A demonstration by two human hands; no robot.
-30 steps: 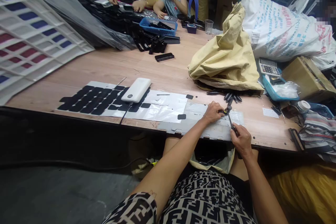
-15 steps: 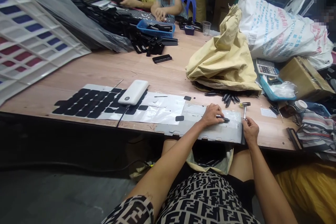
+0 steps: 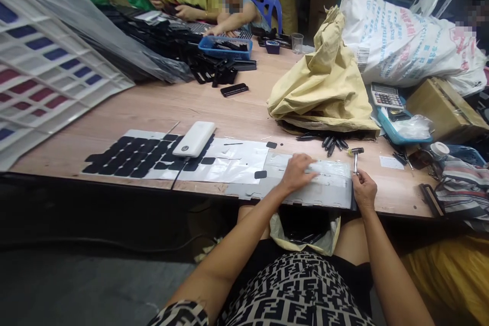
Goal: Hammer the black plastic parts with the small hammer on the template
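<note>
My left hand [image 3: 299, 173] is over the grey-white work board [image 3: 332, 193] at the table's front edge. Its thumb and fingers are apart, with nothing between them. At the board's right end, my right hand [image 3: 364, 191] grips the handle of a small hammer [image 3: 356, 157], head pointing away from me. Beyond the board lie several black pen-like pieces [image 3: 333, 142], loosely bunched. Below the table edge, an open pale bag [image 3: 275, 229] sits between my legs with dark pieces inside.
A white power bank [image 3: 194, 139] with a cable rests on a sheet of black stickers [image 3: 126, 155], left. A yellow sack [image 3: 321, 91] stands behind the board. A calculator [image 3: 385, 96] and cardboard box [image 3: 446, 107] are right. Two people sit across the table near a blue basket [image 3: 225, 53].
The black pen-like piece that was in my left hand is gone from it. That hand has drawn slightly left and its fingers have opened. My right hand keeps the hammer in place.
</note>
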